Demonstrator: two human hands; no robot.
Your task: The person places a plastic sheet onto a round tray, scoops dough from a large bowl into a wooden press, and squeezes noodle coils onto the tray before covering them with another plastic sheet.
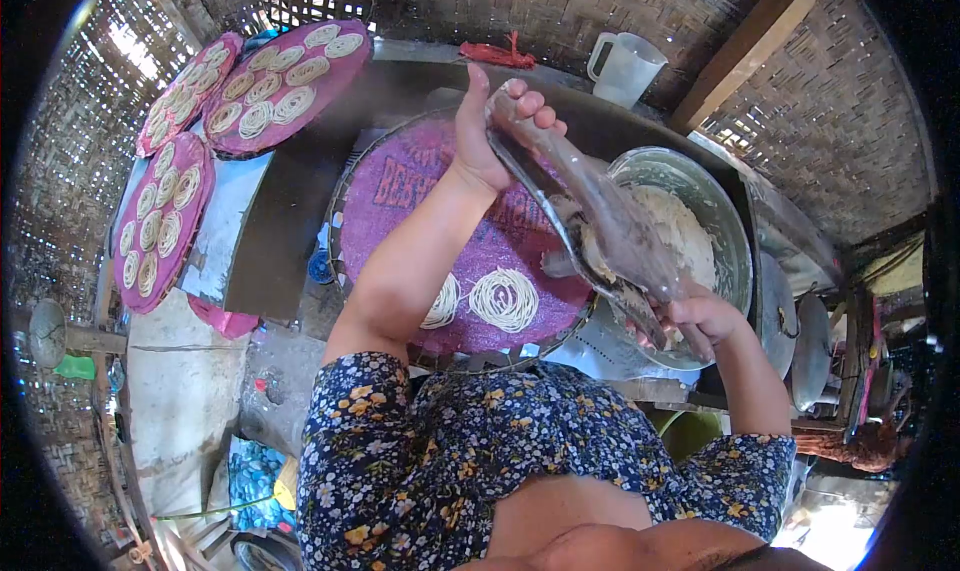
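Above the purple round tray (360, 229) and the metal basin (738, 241), the dark 2-bar tool (620, 231) was held slantwise, from far left to near right. Its 2 bars stood apart, and pale dough showed in the gap. Left hand (483, 153): fingers curled around the tool's far end, thumb raised off it. Right hand (705, 314): fingers gripping the near end, over the near side of the basin. Whether the tool touched the basin rim, cannot tell. Inside the basin lay a pale dough mass (685, 233), partly hidden by the tool. On the tray's near side, 2 noodle coils (504, 299) lay side by side, the left 1 partly covered by the left forearm. Far left, 3 smaller purple trays (190, 221) bore further coils. Along the far edge: red plastic bag (497, 54), left; translucent pitcher (630, 69), right, upright and slightly tilted in view.
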